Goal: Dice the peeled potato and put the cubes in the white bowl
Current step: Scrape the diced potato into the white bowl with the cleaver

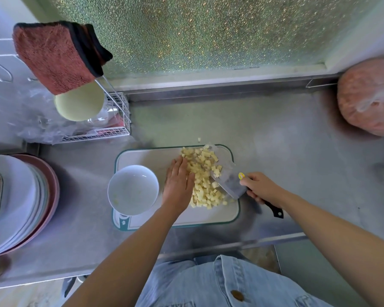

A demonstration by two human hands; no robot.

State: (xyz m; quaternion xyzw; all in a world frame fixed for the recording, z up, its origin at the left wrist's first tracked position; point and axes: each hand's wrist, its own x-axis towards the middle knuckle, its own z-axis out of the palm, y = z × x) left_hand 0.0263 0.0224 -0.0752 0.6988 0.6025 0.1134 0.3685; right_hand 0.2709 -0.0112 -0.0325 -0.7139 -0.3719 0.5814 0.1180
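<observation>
Steel tabletop [286, 151]: flat left hand [179, 183] and knife [227, 176] gripped by right hand [261, 188] corral potato cubes [205, 180] beside bowl [132, 189].

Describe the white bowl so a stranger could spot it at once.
Find the green-edged board on the steel counter. The white bowl sits on its left end, beside the left hand. Unlike the plates stacked farther left, it is deep, alone and nearly empty.
</observation>
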